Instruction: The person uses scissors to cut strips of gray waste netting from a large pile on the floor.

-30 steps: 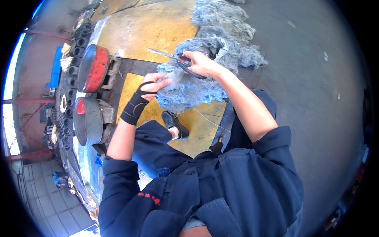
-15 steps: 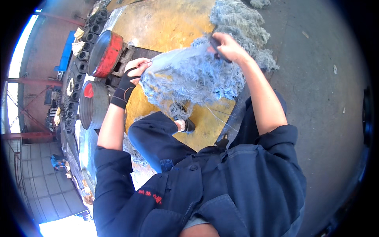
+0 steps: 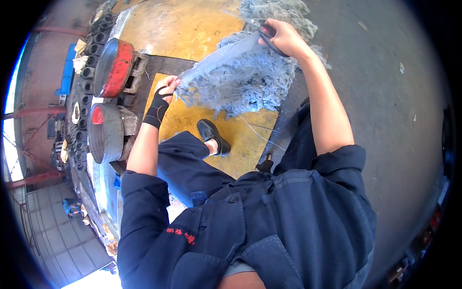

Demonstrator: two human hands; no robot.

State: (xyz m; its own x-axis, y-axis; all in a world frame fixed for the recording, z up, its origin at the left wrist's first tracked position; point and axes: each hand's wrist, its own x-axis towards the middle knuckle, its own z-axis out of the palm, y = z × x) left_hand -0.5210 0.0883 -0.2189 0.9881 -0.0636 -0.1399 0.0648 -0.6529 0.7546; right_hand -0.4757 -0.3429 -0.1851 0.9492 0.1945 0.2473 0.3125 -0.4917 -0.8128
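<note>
A shaggy blue-grey mass of stringy fibre, like netting (image 3: pixel 245 72), hangs spread in front of my knees. My left hand (image 3: pixel 167 87), in a black wrist support, is closed on its left edge, which is drawn out as a taut, smooth strip. My right hand (image 3: pixel 286 39) is higher and to the right, with its fingers around black-handled scissors (image 3: pixel 270 37). Their blurred blades seem to point up and left, along the upper edge of the fibre. Whether the blades touch it I cannot tell.
More pale fibre (image 3: pixel 284 12) lies beyond my right hand. Yellow boards (image 3: pixel 183 29) cover part of the floor. On the left stand a red drum-like ring (image 3: pixel 115 67), a grey drum (image 3: pixel 107 132) and a row of dark tubes (image 3: pixel 86 86). My black shoe (image 3: pixel 211 136) is below the fibre.
My right hand and the scissors have moved up, away from my body. The fibre's upper edge is stretched straighter and its lower part has lifted, uncovering my shoe. My left hand keeps its hold.
</note>
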